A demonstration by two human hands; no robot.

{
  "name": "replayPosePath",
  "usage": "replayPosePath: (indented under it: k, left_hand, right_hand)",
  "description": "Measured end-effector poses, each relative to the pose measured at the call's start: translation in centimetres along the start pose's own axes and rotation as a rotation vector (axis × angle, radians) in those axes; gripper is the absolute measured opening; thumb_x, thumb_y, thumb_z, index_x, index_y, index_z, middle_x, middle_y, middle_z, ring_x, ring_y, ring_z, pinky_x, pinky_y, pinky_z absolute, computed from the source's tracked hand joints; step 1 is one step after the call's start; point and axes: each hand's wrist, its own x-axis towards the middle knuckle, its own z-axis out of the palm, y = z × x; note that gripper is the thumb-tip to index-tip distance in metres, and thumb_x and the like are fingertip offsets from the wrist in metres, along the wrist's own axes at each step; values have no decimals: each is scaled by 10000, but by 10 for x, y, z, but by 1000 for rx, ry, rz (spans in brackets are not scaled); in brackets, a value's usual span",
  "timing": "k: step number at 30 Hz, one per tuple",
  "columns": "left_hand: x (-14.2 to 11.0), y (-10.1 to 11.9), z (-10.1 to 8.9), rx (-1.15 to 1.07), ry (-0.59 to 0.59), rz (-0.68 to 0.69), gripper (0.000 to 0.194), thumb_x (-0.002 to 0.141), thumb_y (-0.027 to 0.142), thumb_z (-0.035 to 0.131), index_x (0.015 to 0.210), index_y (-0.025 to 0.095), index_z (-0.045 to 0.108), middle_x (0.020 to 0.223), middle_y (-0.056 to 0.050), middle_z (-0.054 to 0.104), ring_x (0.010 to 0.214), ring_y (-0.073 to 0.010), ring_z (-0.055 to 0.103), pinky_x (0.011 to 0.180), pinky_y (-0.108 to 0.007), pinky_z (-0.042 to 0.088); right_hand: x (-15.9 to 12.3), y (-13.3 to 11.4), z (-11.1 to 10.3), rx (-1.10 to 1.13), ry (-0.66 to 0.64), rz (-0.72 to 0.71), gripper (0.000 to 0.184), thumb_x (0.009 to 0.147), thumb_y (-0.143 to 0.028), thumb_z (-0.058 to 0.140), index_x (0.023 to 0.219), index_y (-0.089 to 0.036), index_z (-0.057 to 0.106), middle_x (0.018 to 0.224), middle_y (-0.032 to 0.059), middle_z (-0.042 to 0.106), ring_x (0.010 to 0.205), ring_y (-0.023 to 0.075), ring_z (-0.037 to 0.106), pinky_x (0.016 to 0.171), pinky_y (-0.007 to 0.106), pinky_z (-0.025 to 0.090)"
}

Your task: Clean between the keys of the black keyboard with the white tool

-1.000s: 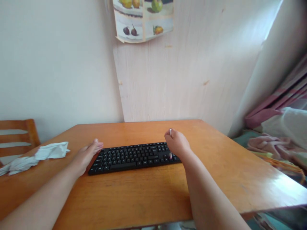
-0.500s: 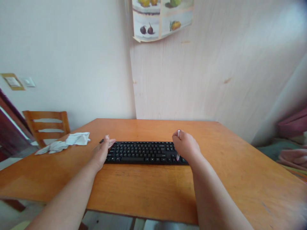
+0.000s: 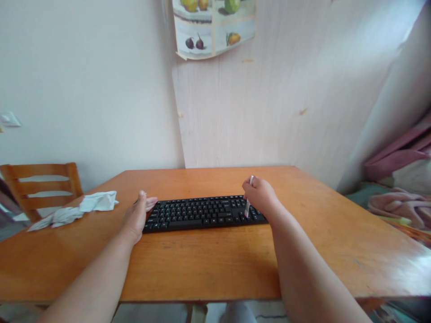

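A black keyboard [image 3: 198, 213] lies on the wooden table, its right end angled slightly away from me. My left hand [image 3: 136, 217] rests against its left end, fingers stretched out and thumb up. A small dark bit shows beside that hand; what it is I cannot tell. Over the number pad, my right hand [image 3: 261, 193] is closed around a slim white stick [image 3: 247, 208]. The stick stands nearly upright, with its pinkish, dark lower tip down at the keys. Whether the tip is a brush is too small to make out.
Crumpled white tissues [image 3: 97, 202] lie on the table [image 3: 202, 260] to the left. A wooden chair [image 3: 43, 184] stands beyond the left edge. Folded cloths [image 3: 400, 206] are piled off to the right. A fruit picture sheet [image 3: 215, 29] hangs on the wall.
My view has turned a little to the right. The keyboard now sits at a slight angle, its left end nearer me. The stick leans more, still in my right hand over the number pad.
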Motion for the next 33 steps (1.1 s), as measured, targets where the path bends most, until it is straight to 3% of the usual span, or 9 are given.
replayPosePath:
  k: [4, 9, 12, 16, 19, 23, 26, 30, 33]
  left_hand:
    - [5, -5, 1, -32, 2, 0, 881, 857, 826, 271, 1031, 90, 721, 1219, -237, 712, 1198, -310, 661, 1141, -465, 419]
    - [3, -4, 1, -48, 7, 7, 796, 879, 781, 316, 1035, 107, 710, 1219, -210, 720, 1177, -296, 671, 1109, -453, 450]
    - [-3, -2, 0, 137, 95, 143, 665, 897, 713, 379, 1023, 155, 717, 1163, -166, 743, 1161, -306, 668, 1083, -462, 464]
    - [-25, 15, 10, 391, 111, 486, 477, 964, 546, 390, 1037, 203, 713, 1133, -123, 736, 1155, -299, 640, 1073, -465, 447]
    - [-52, 37, 29, 357, -11, 685, 401, 1003, 454, 382, 1097, 210, 687, 1102, -106, 728, 1101, -251, 644, 1044, -420, 461]
    - [-81, 59, 52, 293, -270, 794, 380, 1020, 403, 385, 1214, 226, 659, 1205, -110, 696, 1148, -227, 619, 1023, -396, 464]
    - [-90, 63, 60, 321, -444, 766, 380, 1015, 434, 406, 1170, 222, 681, 1102, -94, 721, 1034, -220, 642, 940, -371, 478]
    - [-91, 58, 63, 301, -540, 638, 443, 1017, 493, 368, 852, 207, 664, 780, -41, 680, 780, -188, 632, 757, -315, 464]
    - [-91, 57, 64, 200, -599, 549, 457, 1015, 520, 354, 777, 208, 589, 714, -15, 632, 707, -166, 596, 699, -293, 439]
  right_hand:
    - [2, 0, 8, 283, 25, -21, 144, 833, -292, 499, 834, -195, 606, 659, 11, 665, 559, 146, 573, 542, 247, 383]
    - [-9, -17, 14, 630, -24, -47, 202, 826, -380, 560, 868, -184, 581, 737, 18, 668, 527, 111, 558, 529, 234, 393]
    - [-18, -29, 14, 745, -85, -86, 227, 832, -402, 591, 829, -175, 593, 740, 18, 658, 565, 106, 572, 561, 236, 410]
    - [-26, -38, 21, 855, -201, -101, 284, 858, -457, 625, 802, -179, 610, 723, 19, 652, 601, 121, 590, 582, 251, 427]
    - [-31, -42, 29, 953, -300, -91, 313, 862, -485, 651, 798, -182, 612, 731, 26, 665, 610, 128, 600, 591, 261, 437]
    - [-40, -47, 39, 1013, -419, -94, 320, 877, -490, 665, 818, -178, 626, 711, 20, 660, 610, 126, 597, 598, 260, 431]
    - [-45, -51, 45, 1056, -446, -89, 323, 871, -496, 681, 833, -180, 627, 722, 17, 658, 632, 126, 601, 612, 258, 430]
    - [-50, -55, 52, 1106, -404, -62, 325, 847, -500, 714, 842, -184, 637, 797, 16, 670, 661, 120, 596, 640, 261, 440]
    - [-54, -56, 59, 1075, -437, -55, 310, 832, -478, 744, 895, -186, 662, 742, -3, 650, 641, 114, 575, 607, 245, 414]
